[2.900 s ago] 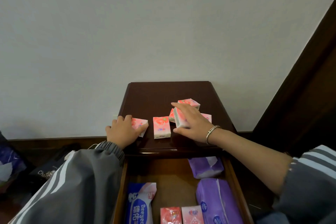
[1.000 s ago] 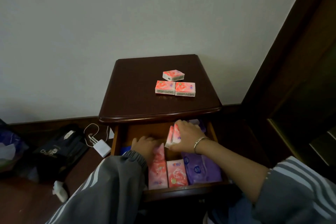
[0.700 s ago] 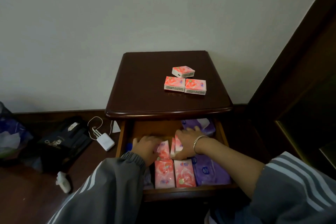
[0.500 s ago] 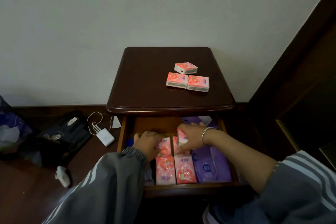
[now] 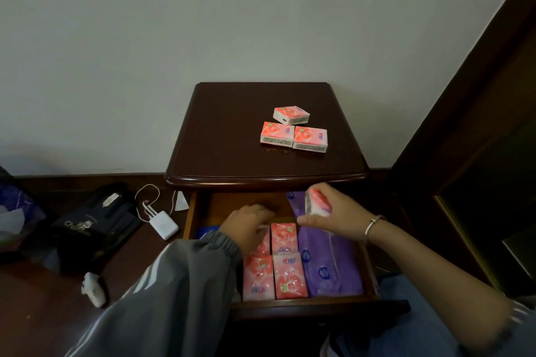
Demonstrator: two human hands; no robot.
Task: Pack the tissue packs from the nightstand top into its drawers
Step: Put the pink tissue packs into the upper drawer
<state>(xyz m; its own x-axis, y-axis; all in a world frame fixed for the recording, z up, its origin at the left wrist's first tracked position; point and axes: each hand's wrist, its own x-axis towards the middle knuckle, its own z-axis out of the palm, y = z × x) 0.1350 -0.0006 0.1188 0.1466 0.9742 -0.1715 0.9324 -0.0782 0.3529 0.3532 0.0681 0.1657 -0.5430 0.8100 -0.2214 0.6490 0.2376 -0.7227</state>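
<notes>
pink pack [image 5: 317, 202] is pinched on edge by right hand [image 5: 340, 216], long axis toward wall [image 5: 261, 23]; grip of left hand [image 5: 248, 227] cannot be told.

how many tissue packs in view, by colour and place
small pink plastic-wrapped tissue packs on dark wooden nightstand top: 3
pink pack in right hand: 1
pink packs in open drawer, one partly under left hand: 4
long purple packs in drawer: 2
blue pack, mostly hidden: 1
total: 11

A grey jacket sleeve [image 5: 174, 287] with white stripes and a ribbed cuff [image 5: 225, 244] is worn on the left arm. A silver bangle [image 5: 373, 225] is worn on the right wrist.
</notes>
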